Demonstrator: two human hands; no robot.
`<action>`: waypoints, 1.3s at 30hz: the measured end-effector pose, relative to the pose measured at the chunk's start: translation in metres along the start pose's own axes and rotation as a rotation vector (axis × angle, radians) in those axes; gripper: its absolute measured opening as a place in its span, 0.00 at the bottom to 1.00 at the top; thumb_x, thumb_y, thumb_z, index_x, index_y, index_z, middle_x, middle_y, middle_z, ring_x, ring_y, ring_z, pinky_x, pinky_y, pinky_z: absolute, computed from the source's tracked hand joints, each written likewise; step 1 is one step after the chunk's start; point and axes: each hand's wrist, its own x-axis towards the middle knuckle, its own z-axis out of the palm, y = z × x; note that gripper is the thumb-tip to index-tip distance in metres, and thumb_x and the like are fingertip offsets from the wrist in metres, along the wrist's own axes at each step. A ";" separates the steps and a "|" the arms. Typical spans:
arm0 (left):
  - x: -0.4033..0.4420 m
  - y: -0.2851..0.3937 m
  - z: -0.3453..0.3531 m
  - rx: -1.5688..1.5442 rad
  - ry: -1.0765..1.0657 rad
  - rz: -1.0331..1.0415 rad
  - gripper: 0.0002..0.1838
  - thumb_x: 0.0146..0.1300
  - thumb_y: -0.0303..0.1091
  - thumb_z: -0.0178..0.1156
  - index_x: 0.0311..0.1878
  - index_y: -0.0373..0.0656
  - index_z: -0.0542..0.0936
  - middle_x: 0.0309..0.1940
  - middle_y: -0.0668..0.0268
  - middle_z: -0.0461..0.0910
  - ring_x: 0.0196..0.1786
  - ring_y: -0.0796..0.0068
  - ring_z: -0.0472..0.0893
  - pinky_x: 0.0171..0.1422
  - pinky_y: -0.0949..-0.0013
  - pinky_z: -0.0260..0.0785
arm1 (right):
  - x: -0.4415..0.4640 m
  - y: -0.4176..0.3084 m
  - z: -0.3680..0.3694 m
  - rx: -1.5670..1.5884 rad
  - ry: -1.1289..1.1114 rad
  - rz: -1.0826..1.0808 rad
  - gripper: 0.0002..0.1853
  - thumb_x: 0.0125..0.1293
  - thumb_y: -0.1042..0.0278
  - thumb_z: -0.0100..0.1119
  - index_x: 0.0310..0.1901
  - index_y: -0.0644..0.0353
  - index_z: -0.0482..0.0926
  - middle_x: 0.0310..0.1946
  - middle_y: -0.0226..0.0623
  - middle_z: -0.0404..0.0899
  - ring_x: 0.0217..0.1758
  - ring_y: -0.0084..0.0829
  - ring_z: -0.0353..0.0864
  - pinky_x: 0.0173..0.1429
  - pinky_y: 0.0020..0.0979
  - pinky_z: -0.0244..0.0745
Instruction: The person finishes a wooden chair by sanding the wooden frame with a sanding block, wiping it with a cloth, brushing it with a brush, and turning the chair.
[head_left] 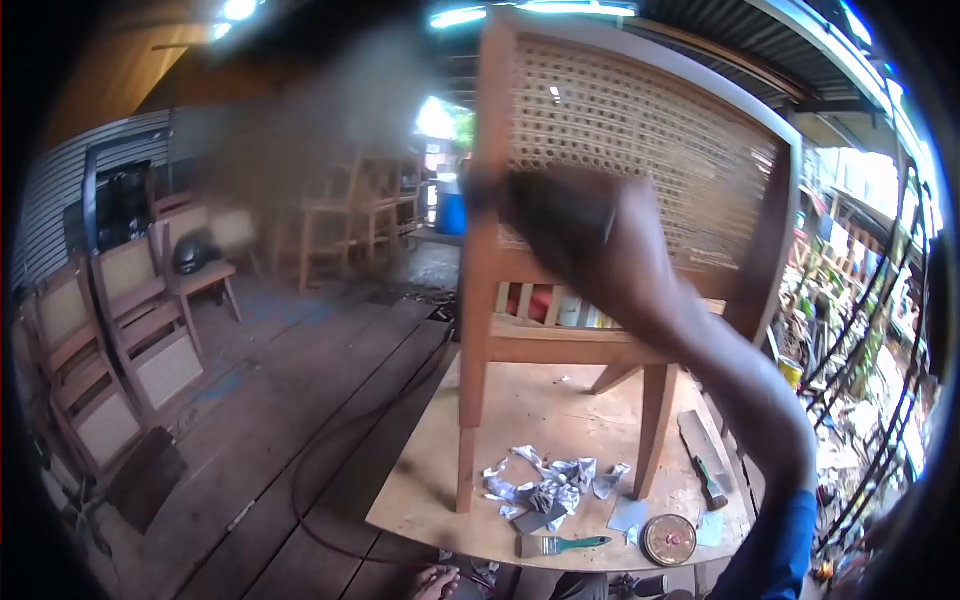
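Note:
My right arm reaches up from the lower right to a wooden chair point(478, 330) with a woven cane back point(620, 130). At the chair's left upright, my right hand point(570, 215) is dark and smeared by motion, so its fingers and anything in them cannot be made out. The chair stands on a plywood table point(420, 485). Below it lie crumpled paper pieces point(560, 485), a green-handled brush point(575, 544), a round tin lid point(669, 540) and another brush point(712, 485). I cannot see my left hand.
Several chair frames point(140, 290) lean at the left, near a dark helmet point(197, 250) on a seat. A hose point(300, 480) curves over the plank floor point(250, 400). Cables point(880, 290) hang at the right. A grey blur covers the upper left.

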 end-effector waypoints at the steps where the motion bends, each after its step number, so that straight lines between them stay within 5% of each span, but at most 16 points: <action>1: 0.001 0.000 0.003 -0.009 0.027 -0.021 0.05 0.68 0.36 0.65 0.42 0.47 0.83 0.29 0.74 0.81 0.26 0.85 0.76 0.29 0.79 0.69 | 0.032 0.005 -0.007 -0.135 0.303 -0.222 0.16 0.69 0.54 0.64 0.34 0.60 0.84 0.19 0.41 0.81 0.19 0.40 0.82 0.27 0.39 0.77; 2: 0.004 0.003 0.008 -0.004 0.042 -0.044 0.05 0.68 0.36 0.65 0.41 0.47 0.83 0.29 0.74 0.81 0.26 0.85 0.76 0.29 0.79 0.68 | 0.049 0.003 -0.023 -0.120 0.323 -0.151 0.15 0.73 0.57 0.60 0.39 0.61 0.86 0.22 0.34 0.83 0.25 0.25 0.84 0.27 0.31 0.77; 7: -0.005 0.027 0.026 0.068 -0.042 -0.100 0.07 0.69 0.40 0.63 0.42 0.48 0.82 0.26 0.77 0.77 0.23 0.86 0.72 0.25 0.79 0.63 | 0.057 0.065 -0.127 -0.116 0.498 0.274 0.21 0.71 0.55 0.61 0.30 0.67 0.80 0.20 0.36 0.81 0.18 0.24 0.78 0.21 0.31 0.73; 9: -0.005 0.025 0.022 0.090 -0.021 -0.126 0.07 0.70 0.40 0.62 0.43 0.48 0.82 0.28 0.76 0.78 0.25 0.86 0.73 0.27 0.80 0.65 | 0.012 0.127 -0.195 -0.002 0.596 0.198 0.16 0.70 0.59 0.60 0.30 0.64 0.83 0.17 0.31 0.79 0.17 0.20 0.77 0.19 0.26 0.71; 10: -0.005 0.021 0.021 0.096 -0.031 -0.134 0.07 0.70 0.40 0.62 0.43 0.48 0.82 0.28 0.76 0.78 0.25 0.86 0.73 0.27 0.80 0.65 | -0.008 0.167 -0.247 -0.423 0.602 0.110 0.18 0.71 0.59 0.60 0.27 0.64 0.83 0.18 0.30 0.79 0.17 0.20 0.76 0.19 0.24 0.71; 11: -0.005 0.019 0.020 0.084 -0.006 -0.114 0.07 0.70 0.40 0.62 0.43 0.48 0.82 0.29 0.76 0.78 0.27 0.86 0.74 0.29 0.80 0.66 | -0.020 0.159 -0.271 -0.450 0.665 0.250 0.19 0.71 0.59 0.59 0.24 0.63 0.82 0.17 0.30 0.79 0.16 0.20 0.75 0.19 0.24 0.69; 13: -0.010 0.023 0.018 0.092 0.044 -0.118 0.07 0.70 0.39 0.62 0.44 0.48 0.82 0.30 0.75 0.78 0.30 0.85 0.74 0.34 0.79 0.68 | -0.031 0.192 -0.313 -0.017 0.541 -0.105 0.18 0.69 0.58 0.60 0.27 0.64 0.83 0.18 0.31 0.80 0.18 0.22 0.77 0.20 0.26 0.71; 14: -0.014 0.030 0.023 0.103 0.067 -0.139 0.07 0.71 0.39 0.62 0.44 0.47 0.82 0.31 0.76 0.79 0.31 0.85 0.75 0.36 0.79 0.68 | -0.043 0.154 -0.310 -0.522 0.689 0.310 0.17 0.68 0.59 0.61 0.27 0.64 0.83 0.20 0.32 0.81 0.20 0.22 0.78 0.21 0.27 0.73; 15: -0.020 0.039 0.030 0.105 0.027 -0.123 0.07 0.71 0.38 0.61 0.45 0.47 0.83 0.31 0.76 0.79 0.31 0.84 0.74 0.36 0.78 0.69 | -0.068 0.203 -0.362 -1.043 0.338 0.004 0.15 0.72 0.60 0.59 0.40 0.64 0.85 0.29 0.36 0.87 0.26 0.25 0.85 0.34 0.29 0.79; 16: -0.023 0.038 0.029 0.121 0.020 -0.139 0.07 0.71 0.38 0.61 0.45 0.47 0.83 0.31 0.76 0.79 0.31 0.84 0.74 0.36 0.78 0.69 | -0.086 0.228 -0.357 -0.786 0.485 0.093 0.12 0.71 0.63 0.59 0.42 0.63 0.86 0.31 0.37 0.87 0.27 0.25 0.85 0.37 0.28 0.79; 19: -0.009 0.036 0.031 0.091 0.010 -0.194 0.07 0.70 0.39 0.63 0.44 0.48 0.82 0.29 0.75 0.78 0.29 0.84 0.74 0.33 0.79 0.68 | -0.125 0.194 -0.318 -0.986 0.348 0.258 0.08 0.69 0.68 0.59 0.42 0.60 0.86 0.30 0.37 0.85 0.26 0.23 0.83 0.35 0.27 0.78; 21: -0.004 0.030 0.034 0.121 0.023 -0.154 0.07 0.69 0.38 0.63 0.43 0.47 0.82 0.29 0.75 0.78 0.28 0.84 0.74 0.33 0.78 0.68 | -0.122 0.169 -0.312 -0.644 0.683 0.545 0.07 0.69 0.69 0.59 0.41 0.59 0.86 0.30 0.35 0.85 0.26 0.22 0.82 0.34 0.25 0.77; 25: 0.005 0.019 0.029 0.128 -0.029 -0.149 0.06 0.70 0.36 0.62 0.44 0.45 0.82 0.29 0.75 0.79 0.28 0.84 0.74 0.32 0.78 0.68 | -0.085 0.201 -0.361 -0.682 0.628 0.353 0.09 0.68 0.66 0.59 0.40 0.60 0.86 0.30 0.33 0.85 0.27 0.21 0.82 0.35 0.27 0.78; 36: 0.000 0.015 0.045 0.067 -0.016 -0.102 0.07 0.69 0.39 0.64 0.41 0.47 0.82 0.26 0.75 0.77 0.26 0.84 0.73 0.31 0.79 0.66 | -0.059 0.209 -0.370 -1.033 0.543 0.429 0.17 0.67 0.53 0.61 0.34 0.62 0.86 0.21 0.34 0.82 0.23 0.25 0.82 0.32 0.34 0.81; 37: 0.001 0.015 0.046 0.047 -0.001 -0.089 0.07 0.69 0.39 0.64 0.41 0.47 0.82 0.26 0.75 0.77 0.26 0.84 0.73 0.31 0.79 0.66 | -0.069 0.215 -0.369 -0.875 0.588 0.471 0.26 0.67 0.40 0.61 0.38 0.61 0.88 0.16 0.33 0.81 0.19 0.27 0.82 0.31 0.32 0.82; 39: -0.002 0.015 0.044 0.043 0.021 -0.090 0.07 0.69 0.39 0.64 0.41 0.47 0.83 0.26 0.75 0.78 0.27 0.84 0.74 0.31 0.79 0.66 | -0.070 0.186 -0.323 -0.782 0.455 0.420 0.19 0.73 0.52 0.57 0.39 0.61 0.86 0.21 0.37 0.83 0.20 0.25 0.84 0.29 0.30 0.80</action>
